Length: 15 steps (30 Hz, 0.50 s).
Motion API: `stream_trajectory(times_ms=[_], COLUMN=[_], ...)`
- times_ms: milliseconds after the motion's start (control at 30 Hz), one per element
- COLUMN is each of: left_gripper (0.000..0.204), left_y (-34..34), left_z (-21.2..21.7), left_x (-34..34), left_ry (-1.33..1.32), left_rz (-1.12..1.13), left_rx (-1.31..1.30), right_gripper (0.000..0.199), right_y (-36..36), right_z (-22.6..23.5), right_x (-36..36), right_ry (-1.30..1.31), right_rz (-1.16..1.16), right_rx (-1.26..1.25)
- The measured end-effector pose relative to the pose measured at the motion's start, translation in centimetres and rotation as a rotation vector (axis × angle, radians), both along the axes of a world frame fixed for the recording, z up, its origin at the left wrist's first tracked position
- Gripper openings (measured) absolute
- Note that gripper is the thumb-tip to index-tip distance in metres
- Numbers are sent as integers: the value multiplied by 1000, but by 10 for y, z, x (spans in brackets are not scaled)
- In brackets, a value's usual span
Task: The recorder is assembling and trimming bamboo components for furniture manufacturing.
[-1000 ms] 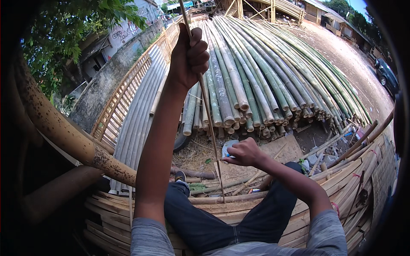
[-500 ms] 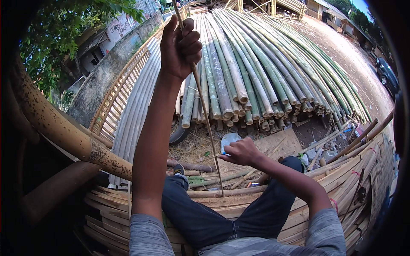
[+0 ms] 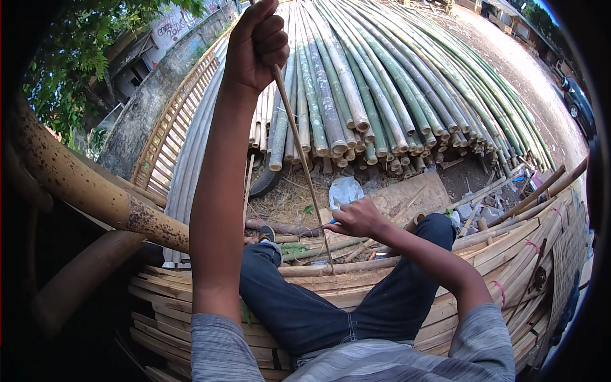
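Observation:
My left hand is raised high and closed around the upper part of a thin bamboo strip. The strip runs down and to the right, ending near a bamboo pole that lies across in front of my legs. My right hand is low, fingers closed, pressed against the strip's lower part. It seems to grip a small tool, mostly hidden by the fingers. I sit with dark trousers over a stack of split bamboo slats.
A large pile of long green bamboo poles stretches ahead. A thick spotted bamboo trunk slants at the left. A white plastic bag lies on the dirt. A wall and bamboo lattice stand at left, a dark car at far right.
My left hand has risen higher up the frame with the strip. My right hand has stayed near the strip's lower part, shifting only slightly.

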<state>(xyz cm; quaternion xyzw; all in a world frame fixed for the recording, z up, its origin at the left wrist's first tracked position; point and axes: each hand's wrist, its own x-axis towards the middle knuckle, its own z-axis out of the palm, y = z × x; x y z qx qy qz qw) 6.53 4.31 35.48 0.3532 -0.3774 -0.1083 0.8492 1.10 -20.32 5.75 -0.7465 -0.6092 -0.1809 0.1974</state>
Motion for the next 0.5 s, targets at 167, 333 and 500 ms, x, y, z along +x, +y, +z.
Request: stream_trajectory(times_ms=[167, 333, 500], left_gripper=[32, 33, 34], left_y=[-18, -35, -39], left_z=[7, 12, 8], left_x=[-9, -15, -23], left_ry=[-73, -67, -56], left_rz=[-347, -540, -601], left_rx=[-83, -168, -187], right_gripper=[45, 41, 44], right_y=[26, 19, 6], right_z=[113, 48, 69], right_x=[27, 9, 19], right_ry=[83, 399, 224], right_rz=[-97, -12, -61], right_rx=[362, 442, 313])
